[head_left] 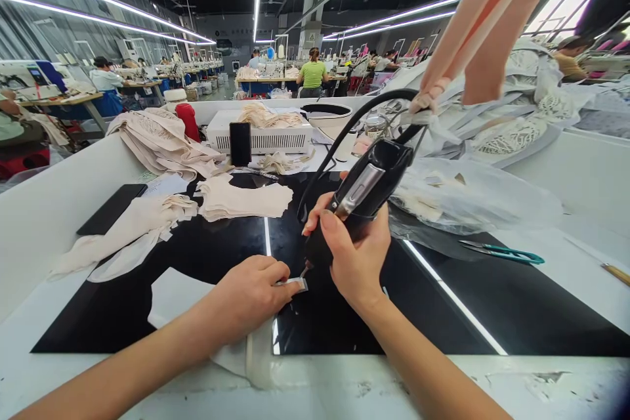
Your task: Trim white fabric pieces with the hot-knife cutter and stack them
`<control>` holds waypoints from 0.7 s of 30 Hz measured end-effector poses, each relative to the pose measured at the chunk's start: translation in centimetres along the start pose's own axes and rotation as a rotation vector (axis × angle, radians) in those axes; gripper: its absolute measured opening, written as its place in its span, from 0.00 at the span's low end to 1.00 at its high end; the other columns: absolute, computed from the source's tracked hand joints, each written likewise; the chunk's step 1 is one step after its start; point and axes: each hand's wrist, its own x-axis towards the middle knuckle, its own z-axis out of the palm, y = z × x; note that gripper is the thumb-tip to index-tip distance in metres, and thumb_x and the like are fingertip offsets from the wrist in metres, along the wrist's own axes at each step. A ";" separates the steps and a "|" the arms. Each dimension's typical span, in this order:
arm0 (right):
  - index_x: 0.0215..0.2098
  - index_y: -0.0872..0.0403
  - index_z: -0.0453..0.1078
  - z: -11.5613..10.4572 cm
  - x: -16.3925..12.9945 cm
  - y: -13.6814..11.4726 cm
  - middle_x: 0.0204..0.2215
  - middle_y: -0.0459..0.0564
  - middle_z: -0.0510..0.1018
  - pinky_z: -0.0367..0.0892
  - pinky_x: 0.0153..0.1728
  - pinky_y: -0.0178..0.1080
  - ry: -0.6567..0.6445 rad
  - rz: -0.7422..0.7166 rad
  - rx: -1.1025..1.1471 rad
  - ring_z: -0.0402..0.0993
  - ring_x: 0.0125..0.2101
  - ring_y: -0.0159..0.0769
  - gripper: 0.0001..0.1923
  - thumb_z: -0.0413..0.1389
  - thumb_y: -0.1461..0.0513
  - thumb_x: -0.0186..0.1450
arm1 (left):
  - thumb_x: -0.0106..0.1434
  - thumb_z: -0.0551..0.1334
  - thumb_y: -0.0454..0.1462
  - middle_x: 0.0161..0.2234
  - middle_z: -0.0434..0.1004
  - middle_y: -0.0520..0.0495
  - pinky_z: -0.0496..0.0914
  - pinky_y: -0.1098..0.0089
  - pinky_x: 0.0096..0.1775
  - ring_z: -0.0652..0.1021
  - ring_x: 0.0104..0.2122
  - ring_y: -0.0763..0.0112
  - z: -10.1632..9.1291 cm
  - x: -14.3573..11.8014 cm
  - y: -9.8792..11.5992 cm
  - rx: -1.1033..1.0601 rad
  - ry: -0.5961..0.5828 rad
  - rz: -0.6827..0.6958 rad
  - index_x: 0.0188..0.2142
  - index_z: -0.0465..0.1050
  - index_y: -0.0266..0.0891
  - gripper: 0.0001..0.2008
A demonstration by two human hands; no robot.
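My right hand (355, 251) grips a black handheld tool (367, 187) with a silver clip and a black cord rising from its top; its thin tip points down at the black glossy work surface (344, 321). My left hand (251, 289) pinches a small pale strip (296, 283) flat on that surface, right under the tool's tip. A pale fabric piece (177, 292) lies beneath my left forearm.
Stacks of cream fabric pieces (241, 198) lie at the back left, with a white box (260, 134) and a dark phone (240, 143) behind. Teal scissors (506, 252) and a clear plastic bag (467, 197) lie right. Peach straps (485, 20) hang above. Other workers sit far off.
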 end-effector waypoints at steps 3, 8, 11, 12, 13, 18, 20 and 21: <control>0.39 0.47 0.68 0.0 0.0 0.0 0.28 0.36 0.79 0.76 0.22 0.33 0.005 -0.002 0.003 0.75 0.21 0.28 0.14 0.68 0.61 0.62 | 0.78 0.61 0.31 0.38 0.78 0.48 0.77 0.66 0.40 0.79 0.36 0.65 0.0 -0.2 0.0 -0.001 0.015 0.000 0.52 0.80 0.39 0.10; 0.39 0.47 0.68 -0.1 0.1 0.2 0.27 0.36 0.79 0.76 0.22 0.33 -0.007 -0.015 0.014 0.74 0.21 0.28 0.14 0.68 0.61 0.62 | 0.76 0.64 0.30 0.40 0.79 0.48 0.78 0.65 0.40 0.79 0.37 0.65 0.0 -0.5 -0.1 0.015 0.022 -0.028 0.53 0.80 0.40 0.10; 0.39 0.47 0.68 -0.1 0.1 0.3 0.28 0.36 0.79 0.76 0.22 0.33 -0.008 -0.022 0.007 0.74 0.21 0.28 0.14 0.68 0.61 0.62 | 0.76 0.64 0.31 0.41 0.79 0.48 0.78 0.66 0.41 0.80 0.37 0.66 -0.1 -0.5 -0.1 0.018 0.008 -0.028 0.53 0.80 0.40 0.09; 0.40 0.47 0.68 -0.1 0.1 0.3 0.28 0.36 0.79 0.76 0.22 0.33 -0.008 -0.022 0.006 0.74 0.21 0.28 0.14 0.68 0.61 0.62 | 0.76 0.64 0.31 0.41 0.79 0.48 0.77 0.66 0.41 0.80 0.37 0.66 -0.1 -0.5 -0.1 0.018 0.002 -0.026 0.52 0.81 0.40 0.09; 0.39 0.47 0.68 -0.1 0.1 0.4 0.28 0.36 0.79 0.76 0.22 0.33 -0.010 -0.021 0.006 0.74 0.21 0.28 0.14 0.68 0.61 0.62 | 0.75 0.65 0.31 0.40 0.79 0.48 0.77 0.66 0.41 0.79 0.37 0.66 -0.2 -0.5 -0.1 0.018 -0.003 -0.024 0.52 0.81 0.40 0.09; 0.38 0.47 0.68 -0.3 0.4 0.3 0.28 0.38 0.79 0.76 0.22 0.34 -0.002 -0.019 0.012 0.74 0.21 0.30 0.15 0.70 0.59 0.62 | 0.76 0.64 0.32 0.40 0.79 0.48 0.77 0.65 0.39 0.78 0.36 0.65 -0.4 -0.4 -0.2 0.010 0.000 -0.011 0.52 0.81 0.39 0.09; 0.39 0.46 0.68 -0.3 0.5 0.3 0.29 0.38 0.79 0.76 0.23 0.34 0.009 -0.020 0.029 0.75 0.22 0.30 0.15 0.70 0.59 0.63 | 0.77 0.63 0.32 0.40 0.79 0.48 0.77 0.65 0.39 0.78 0.36 0.65 -0.4 -0.4 -0.2 0.005 0.006 -0.006 0.53 0.81 0.39 0.09; 0.39 0.46 0.69 -0.3 0.5 0.2 0.29 0.38 0.80 0.76 0.23 0.35 0.011 -0.020 0.037 0.75 0.22 0.30 0.14 0.70 0.59 0.63 | 0.77 0.63 0.32 0.40 0.79 0.48 0.77 0.65 0.39 0.78 0.36 0.64 -0.3 -0.4 -0.2 0.003 0.009 -0.006 0.53 0.81 0.39 0.10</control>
